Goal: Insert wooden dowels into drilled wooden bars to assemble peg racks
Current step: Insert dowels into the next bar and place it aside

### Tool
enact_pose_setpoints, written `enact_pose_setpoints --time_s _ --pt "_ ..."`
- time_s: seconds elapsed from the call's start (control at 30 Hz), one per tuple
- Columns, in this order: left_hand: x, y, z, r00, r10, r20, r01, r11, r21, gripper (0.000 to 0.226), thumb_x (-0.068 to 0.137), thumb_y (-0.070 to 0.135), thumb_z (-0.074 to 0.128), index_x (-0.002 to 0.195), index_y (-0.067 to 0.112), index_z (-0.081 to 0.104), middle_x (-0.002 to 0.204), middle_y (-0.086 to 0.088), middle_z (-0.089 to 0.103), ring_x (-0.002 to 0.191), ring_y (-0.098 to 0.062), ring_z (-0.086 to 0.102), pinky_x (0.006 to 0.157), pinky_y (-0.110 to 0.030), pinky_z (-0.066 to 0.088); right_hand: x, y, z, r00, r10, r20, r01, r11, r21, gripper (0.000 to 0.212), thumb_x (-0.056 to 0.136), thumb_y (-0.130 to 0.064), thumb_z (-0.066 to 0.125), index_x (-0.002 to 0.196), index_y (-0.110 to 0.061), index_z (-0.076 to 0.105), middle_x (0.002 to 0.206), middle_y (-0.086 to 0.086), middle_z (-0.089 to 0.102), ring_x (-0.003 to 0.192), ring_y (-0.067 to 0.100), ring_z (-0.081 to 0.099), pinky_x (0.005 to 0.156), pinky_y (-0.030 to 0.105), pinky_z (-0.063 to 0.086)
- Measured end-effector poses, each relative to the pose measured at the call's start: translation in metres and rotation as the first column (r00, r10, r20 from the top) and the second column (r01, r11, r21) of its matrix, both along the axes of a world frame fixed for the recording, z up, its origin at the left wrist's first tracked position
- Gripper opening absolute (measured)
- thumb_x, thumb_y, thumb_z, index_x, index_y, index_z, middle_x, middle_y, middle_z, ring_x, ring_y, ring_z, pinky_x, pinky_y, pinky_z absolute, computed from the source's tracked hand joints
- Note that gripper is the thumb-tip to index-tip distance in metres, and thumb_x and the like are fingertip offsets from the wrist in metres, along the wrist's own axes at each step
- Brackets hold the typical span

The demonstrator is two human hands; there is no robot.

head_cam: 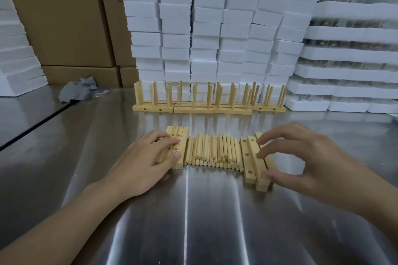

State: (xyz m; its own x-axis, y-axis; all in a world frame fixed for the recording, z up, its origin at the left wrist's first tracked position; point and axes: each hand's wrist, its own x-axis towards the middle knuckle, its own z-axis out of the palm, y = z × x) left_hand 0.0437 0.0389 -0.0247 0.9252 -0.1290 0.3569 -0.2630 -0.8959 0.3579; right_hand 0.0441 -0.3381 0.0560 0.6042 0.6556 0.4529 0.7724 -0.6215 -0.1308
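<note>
Your left hand (148, 157) lies flat and released on the left group of drilled bars (183, 135), its fingers straight. Your right hand (301, 157) arches over the right group of bars (247, 157), fingertips touching them; I cannot tell whether it grasps one. Between both groups the loose dowels (215, 153) lie in a pile on the desk (193, 211). Farther away, finished peg racks (193, 110) stand in a row before white foam blocks (204, 28).

Bright, even light comes from overhead. Long white glare streaks cross the steel table (150, 232) nearer than the dowel pile (212, 153); shadows beside the pile are faint. Foam stacks (355, 54) far right of the pile bow with wide-angle distortion. The right hand (301, 157), just right of it, looks slightly soft.
</note>
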Motion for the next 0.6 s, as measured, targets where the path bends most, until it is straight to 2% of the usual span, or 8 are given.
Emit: enact_pose_setpoints --time_s 0.07,0.13,0.2,0.3,0.4,0.5,0.6 --pt "0.0 0.0 0.0 1.0 -0.004 0.001 0.004 1.0 0.002 0.057 0.101 0.071 0.037 0.149 0.046 0.054 0.144 0.032 0.042 0.137 0.006 0.036 0.111 -0.032 0.035 0.006 -0.005 -0.009 0.993 -0.064 -0.104 0.054 0.993 -0.103 0.056 0.077 -0.079 0.064 0.129 -0.059 0.056 0.135 -0.043 0.048 0.132 -0.018 0.04 0.104 0.015 0.038" --pt "0.0 0.0 0.0 1.0 -0.007 -0.001 0.007 1.0 0.0 0.058 0.101 0.072 0.037 0.149 0.046 0.054 0.144 0.032 0.041 0.136 0.008 0.036 0.111 -0.033 0.035 0.012 -0.008 -0.021 0.978 -0.12 -0.174 0.087 0.978 -0.187 0.072 0.073 -0.082 0.068 0.138 -0.063 0.043 0.131 -0.051 0.038 0.126 -0.031 0.029 0.101 0.005 0.032" --pt "0.001 0.001 -0.001 1.0 -0.008 -0.004 0.008 1.0 -0.003 0.059 0.1 0.074 0.035 0.149 0.047 0.053 0.144 0.032 0.041 0.137 0.007 0.036 0.113 -0.035 0.036 0.017 -0.009 -0.029 0.971 -0.14 -0.193 0.101 0.975 -0.2 0.071 0.077 -0.075 0.073 0.141 -0.061 0.043 0.126 -0.053 0.034 0.12 -0.032 0.03 0.101 0.002 0.03" --pt "0.002 0.002 -0.002 1.0 -0.01 -0.004 0.01 1.0 -0.003 0.065 0.098 0.08 0.031 0.149 0.048 0.053 0.145 0.032 0.041 0.139 0.004 0.037 0.113 -0.037 0.038 0.02 -0.006 -0.034 0.967 -0.195 -0.162 0.166 0.97 -0.179 0.064 0.086 -0.064 0.073 0.143 -0.056 0.047 0.134 -0.041 0.043 0.122 -0.015 0.042 0.102 0.012 0.035" --pt "0.003 0.002 -0.002 1.0 -0.007 -0.007 0.007 1.0 -0.009 0.069 0.094 0.083 0.027 0.149 0.049 0.052 0.145 0.033 0.041 0.138 0.005 0.037 0.113 -0.037 0.038 0.021 -0.002 -0.035 0.96 -0.244 -0.138 0.217 0.958 -0.186 0.057 0.092 -0.055 0.071 0.144 -0.049 0.051 0.141 -0.029 0.051 0.125 -0.003 0.049 0.1 0.015 0.037" --pt "0.003 0.002 -0.002 1.0 -0.009 -0.002 0.009 1.0 -0.012 0.068 0.094 0.083 0.028 0.148 0.049 0.052 0.144 0.034 0.04 0.136 0.007 0.036 0.113 -0.038 0.039 0.02 0.001 -0.035 0.954 -0.273 -0.124 0.245 0.949 -0.198 0.056 0.093 -0.056 0.07 0.144 -0.05 0.05 0.137 -0.027 0.053 0.122 -0.001 0.052 0.094 0.018 0.041" --pt "0.002 0.002 -0.002 1.0 -0.013 -0.009 0.012 1.0 -0.009 0.064 0.098 0.08 0.031 0.149 0.048 0.051 0.145 0.032 0.04 0.137 0.005 0.037 0.114 -0.039 0.039 0.018 0.001 -0.034 0.968 -0.25 -0.034 0.238 0.948 -0.211 0.054 0.091 -0.055 0.07 0.141 -0.05 0.052 0.132 -0.026 0.056 0.119 0.002 0.053 0.088 0.017 0.04"
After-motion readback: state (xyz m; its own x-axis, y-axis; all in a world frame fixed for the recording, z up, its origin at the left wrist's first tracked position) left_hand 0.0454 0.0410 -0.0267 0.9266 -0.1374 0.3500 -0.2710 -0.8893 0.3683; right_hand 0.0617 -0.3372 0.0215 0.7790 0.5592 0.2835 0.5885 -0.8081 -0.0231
